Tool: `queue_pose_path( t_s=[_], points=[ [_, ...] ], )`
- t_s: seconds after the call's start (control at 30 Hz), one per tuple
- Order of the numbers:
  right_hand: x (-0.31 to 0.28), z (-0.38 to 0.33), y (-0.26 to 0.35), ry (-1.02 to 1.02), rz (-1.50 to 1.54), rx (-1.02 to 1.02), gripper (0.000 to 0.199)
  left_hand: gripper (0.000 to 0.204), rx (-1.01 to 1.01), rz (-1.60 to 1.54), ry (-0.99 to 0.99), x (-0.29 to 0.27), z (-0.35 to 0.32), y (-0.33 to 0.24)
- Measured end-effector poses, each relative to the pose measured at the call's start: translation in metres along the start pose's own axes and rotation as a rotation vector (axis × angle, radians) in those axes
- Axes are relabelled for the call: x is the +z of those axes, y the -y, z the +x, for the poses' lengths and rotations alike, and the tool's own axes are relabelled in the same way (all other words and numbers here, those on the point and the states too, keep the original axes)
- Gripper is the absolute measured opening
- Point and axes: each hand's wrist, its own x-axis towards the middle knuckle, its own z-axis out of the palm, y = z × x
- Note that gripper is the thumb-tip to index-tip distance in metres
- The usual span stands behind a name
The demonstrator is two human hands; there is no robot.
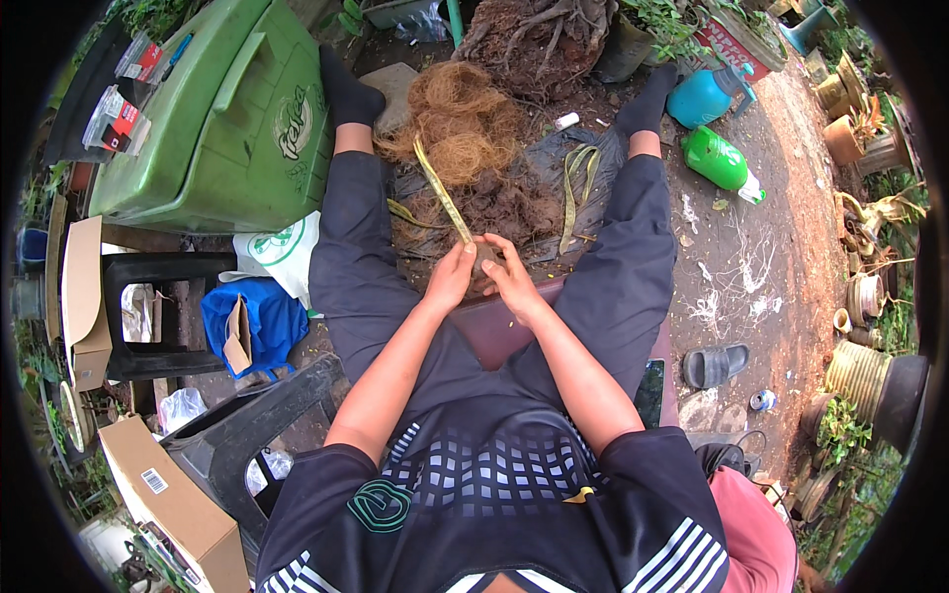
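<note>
Between my knees, my left hand [452,277] and my right hand [515,281] are close together around a small brown lump [485,259] that looks like soil or fibre. A long, narrow, yellow-edged leaf [443,190] rises out of it, tilted up and to the left. Fingers of both hands curl round the lump and cover most of it. Just beyond lies a heap of dark brown soil-like fibre [509,210] on black plastic sheeting [554,158]. Behind that sits a mound of tan coconut fibre [460,114]. More long leaves [576,198] lie to the right.
A large green bin [217,128] stands at left, near black stools [237,415], a blue bag [259,321] and cardboard boxes [178,494]. At right are a teal spray bottle [700,97], a green bottle [715,158], a grey slipper [716,366] and plant pots [843,140].
</note>
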Motion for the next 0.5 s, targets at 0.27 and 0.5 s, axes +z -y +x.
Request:
queue_pose_path(
  t_s=[0.27, 0.5],
  points=[
    [-0.009, 0.006, -0.008, -0.082, -0.122, -0.141, 0.062, 0.05, -0.145, -0.238, 0.076, -0.001, 0.002, -0.002],
    [-0.007, 0.005, -0.017, -0.154, -0.423, -0.273, 0.062, 0.048, -0.051, -0.243, 0.174, -0.004, 0.001, -0.008]
  ],
)
